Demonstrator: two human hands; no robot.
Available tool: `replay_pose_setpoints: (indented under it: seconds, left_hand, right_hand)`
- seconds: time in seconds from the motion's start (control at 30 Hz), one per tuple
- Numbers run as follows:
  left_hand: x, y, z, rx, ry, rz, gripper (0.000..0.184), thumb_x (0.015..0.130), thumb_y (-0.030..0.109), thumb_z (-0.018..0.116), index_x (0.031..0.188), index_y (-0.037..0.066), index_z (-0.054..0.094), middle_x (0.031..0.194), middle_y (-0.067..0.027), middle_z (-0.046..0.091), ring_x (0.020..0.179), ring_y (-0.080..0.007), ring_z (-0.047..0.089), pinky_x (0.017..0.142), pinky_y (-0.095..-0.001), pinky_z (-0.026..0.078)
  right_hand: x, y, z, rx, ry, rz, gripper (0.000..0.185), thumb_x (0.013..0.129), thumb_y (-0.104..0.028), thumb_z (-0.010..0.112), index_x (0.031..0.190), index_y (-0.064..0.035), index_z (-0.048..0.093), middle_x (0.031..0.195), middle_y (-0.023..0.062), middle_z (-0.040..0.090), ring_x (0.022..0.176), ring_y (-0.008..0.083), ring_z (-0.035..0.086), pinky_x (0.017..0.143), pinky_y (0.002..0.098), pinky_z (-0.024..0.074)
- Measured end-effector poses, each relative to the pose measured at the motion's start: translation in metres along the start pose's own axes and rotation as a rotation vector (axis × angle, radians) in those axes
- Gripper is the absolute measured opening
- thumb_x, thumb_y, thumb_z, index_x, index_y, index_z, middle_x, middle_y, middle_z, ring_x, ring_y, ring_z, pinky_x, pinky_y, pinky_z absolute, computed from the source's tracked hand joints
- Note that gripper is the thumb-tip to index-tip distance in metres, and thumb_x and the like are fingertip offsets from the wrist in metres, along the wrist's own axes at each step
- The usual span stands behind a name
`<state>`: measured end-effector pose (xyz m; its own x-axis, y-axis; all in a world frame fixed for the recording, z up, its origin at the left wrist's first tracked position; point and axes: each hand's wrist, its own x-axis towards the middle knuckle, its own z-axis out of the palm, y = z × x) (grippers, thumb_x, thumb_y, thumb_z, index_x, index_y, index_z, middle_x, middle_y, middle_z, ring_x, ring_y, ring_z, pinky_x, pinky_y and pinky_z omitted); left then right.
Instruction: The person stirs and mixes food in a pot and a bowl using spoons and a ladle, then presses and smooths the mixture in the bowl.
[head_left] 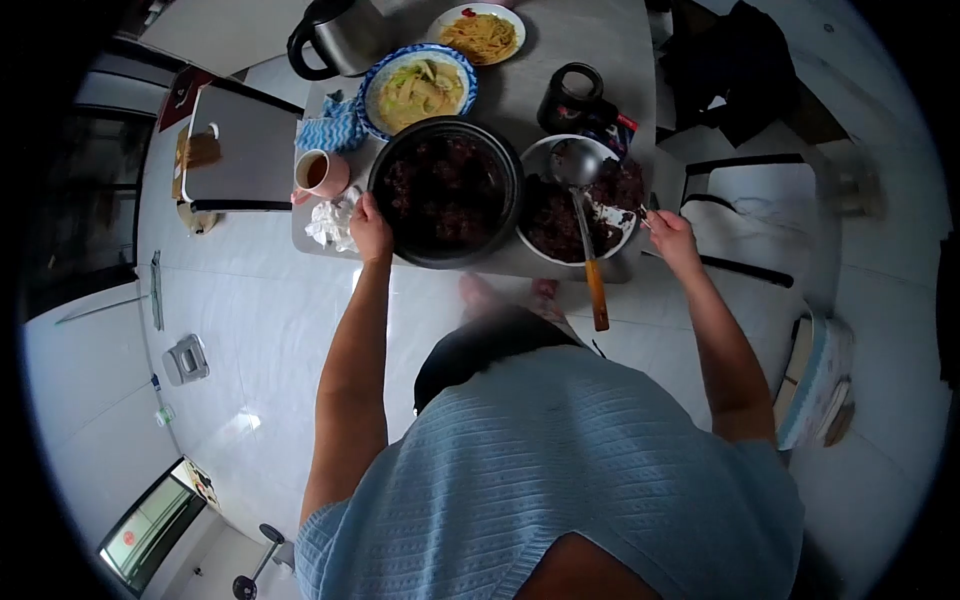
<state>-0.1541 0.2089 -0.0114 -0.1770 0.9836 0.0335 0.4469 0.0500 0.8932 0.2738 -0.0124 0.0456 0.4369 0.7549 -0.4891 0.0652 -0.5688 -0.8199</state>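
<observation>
The pot (450,257) stands between mug (339,178) and bowl (614,215).

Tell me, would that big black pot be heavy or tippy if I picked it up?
The black pot would probably feel heavy, since it is wide and holds lots of dark food. It might tip if lifted by one side only, where the left hand is. It seems unlikely to bend: its thick rim looks stiff.

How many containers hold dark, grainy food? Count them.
2: the black pot at the left hand and the white bowl to its right; others could be hidden.
</observation>
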Motion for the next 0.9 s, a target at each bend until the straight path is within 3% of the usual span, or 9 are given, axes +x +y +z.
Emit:
replay_pose_setpoints:
  seconds: [0.03, 0.07, 0.13, 0.17, 0.2, 0.3, 0.4, 0.53, 0.9]
  left_hand:
    - [-0.002, 0.007, -0.002, 0.017, -0.009, -0.026, 0.043, 0.095, 0.033, 0.044, 0.103, -0.006, 0.061, 0.089, -0.0178, 0.066, 0.083, -0.0235, 0.062, 0.076, -0.0327, 0.046]
    - [-0.003, 0.008, 0.000, 0.017, -0.018, -0.025, 0.043, 0.095, 0.033, 0.044, 0.103, -0.006, 0.061, 0.089, -0.0178, 0.066, 0.083, -0.0235, 0.062, 0.076, -0.0327, 0.046]
    - [-0.001, -0.001, -0.001, 0.003, -0.025, -0.003, 0.045, 0.095, 0.035, 0.042, 0.104, -0.005, 0.060, 0.091, -0.0176, 0.064, 0.084, -0.0245, 0.059, 0.077, -0.0356, 0.045]
    - [0.001, -0.006, 0.001, 0.015, 0.005, 0.035, 0.045, 0.095, 0.035, 0.043, 0.103, -0.006, 0.061, 0.090, -0.0176, 0.065, 0.083, -0.0247, 0.059, 0.077, -0.0353, 0.045]
    - [0.002, -0.007, 0.001, 0.016, 0.002, 0.036, 0.045, 0.095, 0.035, 0.043, 0.103, -0.006, 0.061, 0.090, -0.0176, 0.065, 0.083, -0.0247, 0.059, 0.077, -0.0353, 0.045]
    - [0.002, -0.009, 0.000, 0.002, -0.023, 0.017, 0.045, 0.095, 0.035, 0.043, 0.102, -0.006, 0.061, 0.089, -0.0171, 0.065, 0.083, -0.0246, 0.059, 0.076, -0.0350, 0.045]
    - [0.002, -0.009, 0.000, 0.050, -0.006, 0.036, 0.045, 0.095, 0.035, 0.043, 0.101, -0.006, 0.061, 0.090, -0.0166, 0.065, 0.083, -0.0243, 0.059, 0.076, -0.0348, 0.045]
    - [0.002, -0.009, 0.001, 0.031, -0.009, 0.011, 0.046, 0.095, 0.037, 0.044, 0.103, -0.006, 0.061, 0.093, -0.0184, 0.065, 0.084, -0.0249, 0.061, 0.078, -0.0332, 0.046]
    - [0.000, -0.001, -0.002, 0.019, -0.040, -0.002, 0.045, 0.095, 0.035, 0.044, 0.101, -0.006, 0.061, 0.088, -0.0168, 0.066, 0.081, -0.0222, 0.060, 0.075, -0.0332, 0.046]
  right_hand:
    - [-0.002, 0.004, 0.001, -0.075, 0.060, -0.044, 0.027, 0.091, -0.026, 0.055, 0.091, 0.0004, 0.063, 0.067, 0.0005, 0.057, 0.061, 0.0100, 0.049, 0.058, 0.0261, 0.0413]
    - [-0.005, 0.007, 0.001, -0.073, 0.066, -0.039, 0.027, 0.091, -0.026, 0.055, 0.091, 0.0004, 0.063, 0.067, 0.0005, 0.057, 0.061, 0.0100, 0.049, 0.058, 0.0261, 0.0413]
    - [-0.010, 0.008, 0.002, -0.394, 0.149, -0.143, 0.026, 0.088, -0.025, 0.058, 0.094, -0.0003, 0.063, 0.072, 0.0063, 0.062, 0.066, 0.0141, 0.054, 0.063, 0.0288, 0.0435]
    - [-0.003, 0.027, 0.003, -0.386, 0.159, -0.164, 0.024, 0.087, -0.024, 0.057, 0.094, -0.0017, 0.063, 0.077, 0.0137, 0.064, 0.068, 0.0221, 0.060, 0.064, 0.0326, 0.0458]
    - [-0.005, 0.025, 0.006, -0.383, 0.161, -0.162, 0.024, 0.087, -0.024, 0.057, 0.094, -0.0017, 0.063, 0.077, 0.0137, 0.064, 0.068, 0.0221, 0.060, 0.064, 0.0326, 0.0458]
    - [-0.014, 0.016, 0.023, -0.824, 0.284, -0.249, 0.018, 0.087, -0.020, 0.051, 0.089, -0.0037, 0.060, 0.083, 0.0184, 0.063, 0.074, 0.0364, 0.061, 0.063, 0.0439, 0.0479]
    - [-0.017, 0.017, 0.033, -1.074, 0.306, -0.346, 0.014, 0.085, -0.017, 0.051, 0.084, -0.0037, 0.057, 0.076, 0.0169, 0.062, 0.069, 0.0346, 0.061, 0.059, 0.0451, 0.0481]
    - [-0.025, 0.015, 0.036, -1.129, 0.350, -0.394, 0.012, 0.082, -0.015, 0.053, 0.079, -0.0040, 0.054, 0.073, 0.0160, 0.060, 0.065, 0.0333, 0.062, 0.056, 0.0444, 0.0487]
    - [-0.042, 0.015, 0.029, -1.212, 0.383, -0.617, 0.016, 0.077, -0.008, 0.057, 0.092, -0.0029, 0.056, 0.077, 0.0128, 0.061, 0.063, 0.0295, 0.062, 0.055, 0.0392, 0.0500]
